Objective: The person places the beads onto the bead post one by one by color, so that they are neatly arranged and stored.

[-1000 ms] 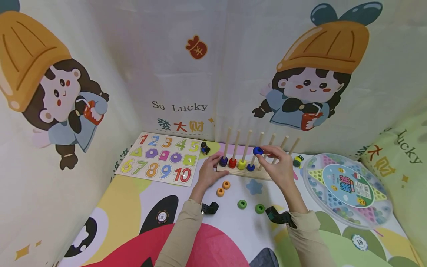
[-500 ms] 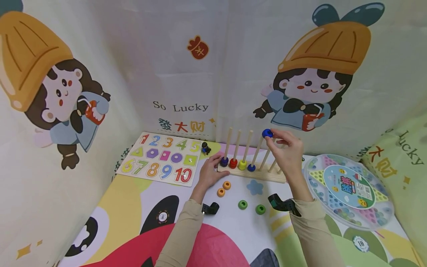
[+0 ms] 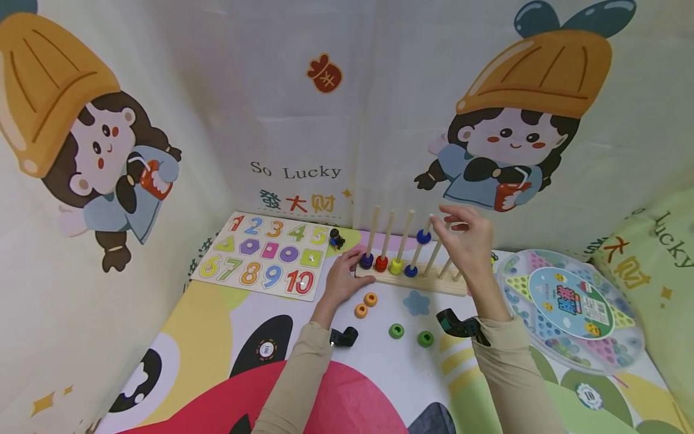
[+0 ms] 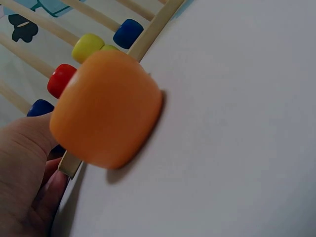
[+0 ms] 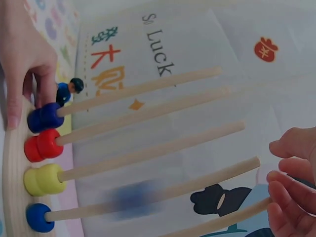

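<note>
Head view: clasping the rack (image 3: 434, 285) with the left grip (image 3: 341, 281), holding the right grip (image 3: 467, 242) loose and empty, showing the upper blue bead (image 3: 423, 237) partway down the 4th peg (image 5: 217, 173) from left, possibly risking a jam from bead tilt.

We see a pale wooden rack (image 3: 412, 284) of upright pegs (image 3: 373, 232), its left end gripped by the left hand (image 3: 343, 279). Stacked beads fill the first three feet: dark blue (image 3: 366, 261), red (image 3: 381, 263), yellow (image 3: 396, 266). The fourth peg (image 3: 416, 255) has one blue bead (image 3: 411, 271) at its foot and another, the upper blue bead (image 3: 424, 237), midway up, apart from it and blurred in the right wrist view. In front, we find two orange beads (image 3: 370, 299) and two green beads (image 3: 396, 331).
</note>
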A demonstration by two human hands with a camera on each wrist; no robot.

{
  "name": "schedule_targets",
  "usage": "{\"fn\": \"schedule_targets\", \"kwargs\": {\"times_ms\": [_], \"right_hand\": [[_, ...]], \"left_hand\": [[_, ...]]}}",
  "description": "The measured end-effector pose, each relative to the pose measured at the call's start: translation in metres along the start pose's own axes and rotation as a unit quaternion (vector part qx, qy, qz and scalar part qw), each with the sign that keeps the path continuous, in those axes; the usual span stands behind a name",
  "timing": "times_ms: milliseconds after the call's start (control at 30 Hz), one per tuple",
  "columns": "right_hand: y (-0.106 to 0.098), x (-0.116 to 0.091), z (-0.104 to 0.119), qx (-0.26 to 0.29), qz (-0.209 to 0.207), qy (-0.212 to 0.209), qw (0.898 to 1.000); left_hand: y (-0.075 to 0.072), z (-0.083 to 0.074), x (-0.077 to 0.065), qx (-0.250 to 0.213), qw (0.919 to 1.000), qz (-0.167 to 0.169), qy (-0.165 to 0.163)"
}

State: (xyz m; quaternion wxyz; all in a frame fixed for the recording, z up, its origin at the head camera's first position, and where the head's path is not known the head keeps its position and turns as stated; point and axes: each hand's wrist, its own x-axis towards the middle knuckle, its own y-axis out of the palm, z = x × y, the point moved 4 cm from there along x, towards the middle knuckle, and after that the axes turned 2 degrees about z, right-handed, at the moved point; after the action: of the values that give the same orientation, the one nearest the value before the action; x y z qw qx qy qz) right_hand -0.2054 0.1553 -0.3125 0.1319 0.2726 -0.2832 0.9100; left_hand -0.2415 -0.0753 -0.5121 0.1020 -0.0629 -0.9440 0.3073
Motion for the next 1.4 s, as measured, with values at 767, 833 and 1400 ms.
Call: {"fn": "schedule_targets", "kwargs": {"times_ms": [767, 833, 1400], "right_hand": [[0.063, -0.077, -0.041, 0.101, 0.149, 0.037, 0.983], [0.072, -0.085, -0.045, 0.114, 0.172, 0.045, 0.978], [0.12, -0.132, -0.06, 0.083, 0.291, 0.051, 0.952]], "left_hand": [[0.0, 0.0, 0.0, 0.005, 1.0, -0.001, 0.001], [0.0, 0.0, 0.0, 0.007, 1.0, -0.003, 0.005], [-0.001, -0.002, 0.001, 0.028, 0.9995, 0.001, 0.016]]}}
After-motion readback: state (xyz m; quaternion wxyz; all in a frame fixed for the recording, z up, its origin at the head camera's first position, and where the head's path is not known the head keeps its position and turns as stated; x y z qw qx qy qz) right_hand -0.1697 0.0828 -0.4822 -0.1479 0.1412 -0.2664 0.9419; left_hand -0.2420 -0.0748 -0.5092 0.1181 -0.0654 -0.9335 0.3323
